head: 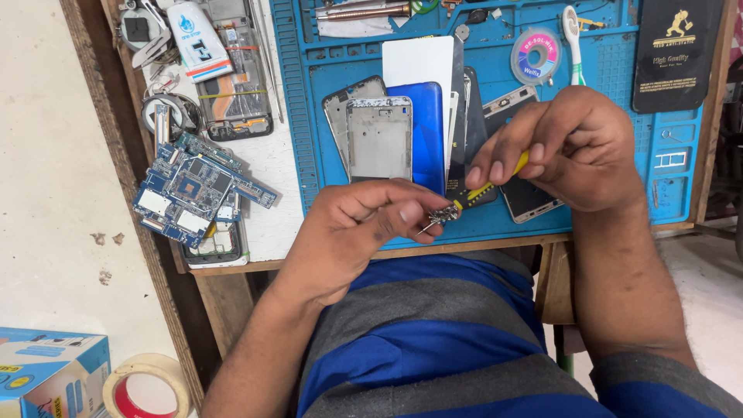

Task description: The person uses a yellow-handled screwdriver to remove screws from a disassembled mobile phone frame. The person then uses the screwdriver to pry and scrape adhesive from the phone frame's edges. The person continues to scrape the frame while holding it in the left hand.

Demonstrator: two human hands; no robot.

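My right hand (576, 147) grips a small screwdriver (480, 190) with a yellow and black handle, held over the front edge of a blue work mat (495, 101). My left hand (360, 228) pinches the metal tip end of the screwdriver (441, 215) between thumb and forefinger. Both hands hover just above the mat's near edge, over my lap. Behind them on the mat lies a stack of phone frames (378, 135), a blue back cover (426, 131) and a white card (422, 66).
Blue circuit boards (190, 190) lie piled at the bench's left edge beside a parts tray (236, 85). A solder wick spool (535, 56) and toothbrush (573, 39) sit at the mat's back. A tape roll (147, 383) and a blue box (50, 371) rest on the floor.
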